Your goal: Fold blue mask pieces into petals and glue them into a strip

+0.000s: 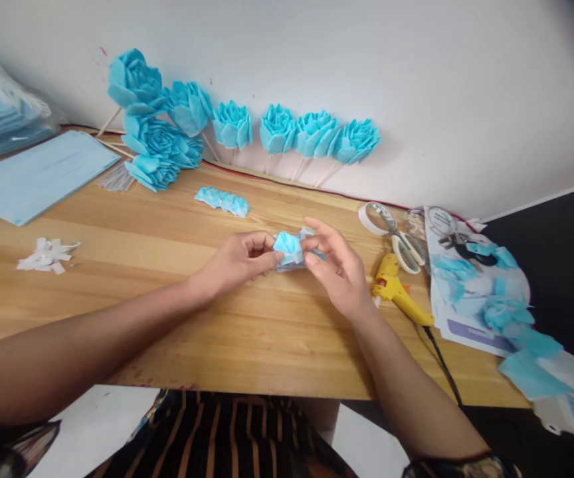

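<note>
Between my two hands, a little above the wooden table, is a small folded light-blue petal piece (288, 246). My left hand (247, 255) pinches its left edge between thumb and fingers. On the other side, my right hand (334, 262) grips the right edge with thumb and index finger, its other fingers raised. More pale blue material (291, 267) shows just under the piece; whether it is separate I cannot tell. Farther back lies a row of folded blue petals (222, 201), overlapping one another, apart from both hands.
Several blue fabric roses (278, 129) on sticks lean against the wall. Flat blue sheets (42, 174) and white scraps (49, 255) lie left. At right are scissors (406, 251), a tape roll (373, 219), a yellow glue gun (397, 292) with its cord, and a printed sheet (476, 335) under blue scraps.
</note>
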A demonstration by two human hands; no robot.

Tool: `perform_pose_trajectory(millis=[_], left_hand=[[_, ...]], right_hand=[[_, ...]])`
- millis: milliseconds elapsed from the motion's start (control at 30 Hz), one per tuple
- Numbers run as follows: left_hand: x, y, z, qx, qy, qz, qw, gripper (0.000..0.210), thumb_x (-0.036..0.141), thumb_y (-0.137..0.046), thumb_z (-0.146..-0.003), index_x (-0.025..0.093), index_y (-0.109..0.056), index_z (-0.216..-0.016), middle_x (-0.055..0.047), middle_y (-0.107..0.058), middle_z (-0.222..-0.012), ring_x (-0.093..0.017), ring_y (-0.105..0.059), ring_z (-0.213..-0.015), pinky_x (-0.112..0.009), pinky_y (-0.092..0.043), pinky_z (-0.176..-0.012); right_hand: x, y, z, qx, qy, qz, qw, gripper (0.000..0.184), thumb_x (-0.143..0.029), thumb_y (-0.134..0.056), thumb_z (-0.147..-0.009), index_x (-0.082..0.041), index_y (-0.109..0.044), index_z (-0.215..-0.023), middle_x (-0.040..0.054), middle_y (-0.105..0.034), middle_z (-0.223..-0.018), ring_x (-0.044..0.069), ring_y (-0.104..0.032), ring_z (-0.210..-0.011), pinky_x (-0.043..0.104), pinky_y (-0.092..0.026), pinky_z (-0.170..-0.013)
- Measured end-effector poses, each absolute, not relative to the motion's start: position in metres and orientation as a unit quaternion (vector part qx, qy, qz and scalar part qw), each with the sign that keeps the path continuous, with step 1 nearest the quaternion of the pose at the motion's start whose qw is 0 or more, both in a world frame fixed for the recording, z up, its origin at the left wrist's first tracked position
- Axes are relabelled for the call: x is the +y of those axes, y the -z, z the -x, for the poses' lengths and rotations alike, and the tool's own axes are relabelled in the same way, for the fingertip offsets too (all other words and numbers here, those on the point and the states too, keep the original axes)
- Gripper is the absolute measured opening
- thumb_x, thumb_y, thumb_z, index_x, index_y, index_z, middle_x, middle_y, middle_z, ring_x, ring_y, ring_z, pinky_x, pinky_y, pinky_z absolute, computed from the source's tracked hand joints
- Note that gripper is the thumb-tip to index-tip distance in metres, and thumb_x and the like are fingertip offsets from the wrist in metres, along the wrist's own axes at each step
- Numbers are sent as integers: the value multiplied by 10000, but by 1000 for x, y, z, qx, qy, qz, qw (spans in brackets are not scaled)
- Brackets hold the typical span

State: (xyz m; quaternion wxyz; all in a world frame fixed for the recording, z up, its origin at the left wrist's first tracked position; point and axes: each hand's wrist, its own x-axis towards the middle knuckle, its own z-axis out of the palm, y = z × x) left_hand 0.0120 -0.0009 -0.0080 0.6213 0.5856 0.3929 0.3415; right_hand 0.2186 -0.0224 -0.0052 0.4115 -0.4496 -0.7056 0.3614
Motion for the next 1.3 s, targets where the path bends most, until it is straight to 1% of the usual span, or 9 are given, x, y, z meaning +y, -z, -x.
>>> perform_pose_trajectory(millis=[67, 200, 367, 533, 667, 967, 1167, 1300], left_hand=[[-1, 7, -12, 391, -340, -586, 623, 245, 376, -672, -802, 167, -568, -726, 26, -540, -642, -90, -460, -574, -220, -346, -531], [-2, 6, -13, 382, -344, -583, 629, 232, 363, -664, -807, 165, -576, -725, 29, -537, -634, -86, -446, -565, -219, -338, -526], [-2, 5, -14, 370, -345, -588, 631, 208, 350, -666, -819, 166, -601, -749, 39, -538, -622, -90, -453, -574, -222, -359, -558], [-2, 6, -14, 372, -354, -583, 629, 218, 348, -671, -812, 171, -578, -723, 47, -525, -606, -87, -434, -569, -224, -353, -565], [-3, 7, -14, 376, -363, -585, 620, 233, 345, -669, -815, 169, -565, -705, 52, -512, -597, -78, -407, -553, -222, -332, -554], [-1, 12, -13, 359, -355, -589, 631, 259, 379, -684, -817, 149, -598, -734, 51, -509, -612, -79, -394, -559, -227, -307, -551], [-1, 11, -13, 351, -368, -590, 628, 240, 346, -686, -821, 155, -586, -716, 59, -491, -595, -75, -380, -553, -225, -319, -563], [-1, 10, -14, 353, -375, -585, 627, 232, 338, -685, -812, 156, -581, -712, 63, -482, -592, -75, -387, -556, -225, -329, -568]], right_hand=[[-22, 6, -218, -707, -351, 459, 409, 462, -307, -603, -920, -281, -522, -1374, 5, -702, -947, 174, -678, -884, 357, -550, -849], [-22, 8, -215, -714, -335, 463, 403, 454, -238, -584, -902, -278, -537, -1352, -9, -684, -903, 162, -669, -856, 368, -531, -880], [-23, 11, -214, -714, -333, 461, 408, 460, -224, -587, -898, -279, -539, -1352, -12, -688, -905, 163, -667, -862, 373, -522, -893], [-24, 10, -214, -720, -335, 456, 401, 443, -245, -586, -908, -276, -547, -1348, -9, -697, -899, 167, -673, -860, 362, -535, -870], [-24, 8, -214, -725, -346, 444, 398, 427, -278, -575, -930, -268, -547, -1356, 9, -716, -947, 176, -682, -904, 365, -536, -883], [-24, 12, -214, -718, -341, 456, 400, 436, -263, -600, -919, -269, -565, -1353, 4, -698, -912, 171, -663, -864, 348, -527, -843], [-24, 11, -213, -717, -341, 452, 407, 442, -238, -611, -909, -269, -566, -1348, -9, -688, -875, 163, -650, -835, 344, -520, -832], [-25, 7, -214, -721, -351, 445, 399, 423, -274, -592, -928, -264, -565, -1350, 7, -698, -920, 176, -657, -875, 356, -519, -853]])
